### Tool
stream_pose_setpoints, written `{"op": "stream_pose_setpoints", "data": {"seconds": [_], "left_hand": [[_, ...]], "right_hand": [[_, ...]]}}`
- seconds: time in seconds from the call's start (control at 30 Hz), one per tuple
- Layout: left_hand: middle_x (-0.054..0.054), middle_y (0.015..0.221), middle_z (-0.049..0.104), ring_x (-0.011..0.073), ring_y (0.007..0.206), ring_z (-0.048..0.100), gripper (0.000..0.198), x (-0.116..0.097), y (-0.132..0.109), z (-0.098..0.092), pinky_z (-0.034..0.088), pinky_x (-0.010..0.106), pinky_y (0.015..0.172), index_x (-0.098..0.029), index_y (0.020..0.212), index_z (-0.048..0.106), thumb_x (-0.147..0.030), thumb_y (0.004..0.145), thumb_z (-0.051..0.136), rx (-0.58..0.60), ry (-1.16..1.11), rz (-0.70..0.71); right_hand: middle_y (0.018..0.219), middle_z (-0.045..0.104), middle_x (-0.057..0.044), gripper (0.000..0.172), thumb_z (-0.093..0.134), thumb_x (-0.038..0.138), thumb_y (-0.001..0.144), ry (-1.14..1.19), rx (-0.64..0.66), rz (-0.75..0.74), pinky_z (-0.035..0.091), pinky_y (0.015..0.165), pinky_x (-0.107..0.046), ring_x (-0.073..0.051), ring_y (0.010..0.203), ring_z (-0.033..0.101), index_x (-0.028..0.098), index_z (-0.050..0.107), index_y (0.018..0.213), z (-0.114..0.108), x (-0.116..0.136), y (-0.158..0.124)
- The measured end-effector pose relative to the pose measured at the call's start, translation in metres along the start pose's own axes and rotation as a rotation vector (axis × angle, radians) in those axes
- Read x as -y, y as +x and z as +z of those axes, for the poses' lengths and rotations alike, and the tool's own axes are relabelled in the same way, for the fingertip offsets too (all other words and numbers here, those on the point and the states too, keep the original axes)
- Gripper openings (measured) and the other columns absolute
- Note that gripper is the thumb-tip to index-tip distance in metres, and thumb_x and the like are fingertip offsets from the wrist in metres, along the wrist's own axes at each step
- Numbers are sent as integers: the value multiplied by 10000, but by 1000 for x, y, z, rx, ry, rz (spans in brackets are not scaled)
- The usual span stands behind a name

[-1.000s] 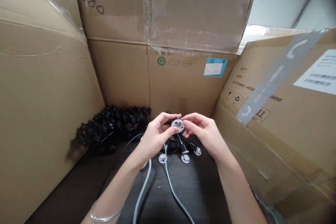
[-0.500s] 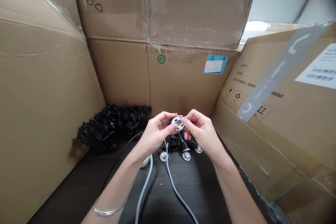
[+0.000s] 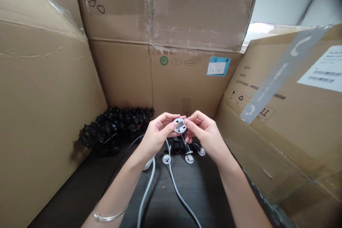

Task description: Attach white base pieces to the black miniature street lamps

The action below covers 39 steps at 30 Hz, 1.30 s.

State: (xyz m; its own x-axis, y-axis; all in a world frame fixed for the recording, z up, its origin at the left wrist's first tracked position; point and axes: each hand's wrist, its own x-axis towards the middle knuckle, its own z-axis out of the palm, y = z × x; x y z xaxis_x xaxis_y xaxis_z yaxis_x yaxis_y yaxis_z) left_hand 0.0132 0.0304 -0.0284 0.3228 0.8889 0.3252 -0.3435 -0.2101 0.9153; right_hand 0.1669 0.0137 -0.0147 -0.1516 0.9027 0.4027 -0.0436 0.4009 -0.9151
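Note:
Between both hands, above the dark table, is a small round white plastic disc [image 3: 181, 126] with dark slots and a greyish middle. My left hand [image 3: 158, 130] pinches its left edge, thumb on the face and fingers behind. From the other side my right hand [image 3: 202, 130] grips the right edge between thumb and fingers. Just below the hands lie several black cylindrical pieces [image 3: 176, 146] with round white ends. One white end [image 3: 166, 159] shows thin wires, and another white end [image 3: 189, 159] sits to its right. What the fingertips behind the disc touch is hidden.
A pile of black spiky parts [image 3: 114, 126] lies at the back left. Grey cables [image 3: 148, 192] run across the dark table [image 3: 171, 206] toward me. Cardboard boxes stand at the left [image 3: 45, 96], back [image 3: 184, 85] and right [image 3: 267, 142], walling in the table.
The left thumb has shifted up and left on the disc, showing more of its face. The disc is tilted slightly differently; both hands keep hold of it.

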Motion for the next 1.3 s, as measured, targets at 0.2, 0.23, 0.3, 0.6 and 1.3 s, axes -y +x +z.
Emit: {"op": "stream_pose_setpoints", "data": {"seconds": [0.2, 0.23, 0.3, 0.6, 1.3], "left_hand": [[86, 1061, 678, 205, 915, 656, 251, 3, 1, 0, 556, 310, 768, -145, 971, 625, -292, 769, 653, -47, 35, 53], [81, 1044, 682, 198, 898, 659, 245, 4, 1, 0, 557, 301, 756, -148, 964, 629, -293, 768, 653, -56, 43, 59], [72, 1021, 686, 188, 870, 662, 240, 4, 1, 0, 559, 291, 740, -151, 957, 635, -298, 768, 652, -64, 58, 63], [77, 1040, 663, 195, 907, 643, 256, 0, 1, 0, 551, 315, 773, -144, 964, 632, -308, 769, 651, -45, 41, -2], [59, 930, 652, 146, 785, 617, 240, -1, 2, -3, 527, 267, 716, -136, 975, 628, -233, 757, 652, -52, 161, 34]], "right_hand": [[555, 556, 41, 214, 597, 341, 828, 24, 34, 24, 437, 449, -196, -80, 456, 542, 161, 499, 766, 1, 0, 0], [560, 558, 42, 214, 597, 343, 828, 27, 38, 27, 438, 449, -196, -81, 459, 544, 162, 499, 772, 1, 0, 0], [561, 555, 45, 217, 598, 349, 827, 26, 40, 32, 439, 448, -197, -82, 459, 547, 163, 497, 780, 0, 1, 0], [572, 544, 47, 228, 584, 380, 827, -10, 20, 27, 433, 435, -197, -82, 452, 542, 161, 520, 826, 0, -2, 2], [659, 561, 38, 285, 471, 422, 878, -162, 56, 93, 438, 426, -195, -93, 450, 557, 221, 525, 1073, 8, -16, 1]]}}
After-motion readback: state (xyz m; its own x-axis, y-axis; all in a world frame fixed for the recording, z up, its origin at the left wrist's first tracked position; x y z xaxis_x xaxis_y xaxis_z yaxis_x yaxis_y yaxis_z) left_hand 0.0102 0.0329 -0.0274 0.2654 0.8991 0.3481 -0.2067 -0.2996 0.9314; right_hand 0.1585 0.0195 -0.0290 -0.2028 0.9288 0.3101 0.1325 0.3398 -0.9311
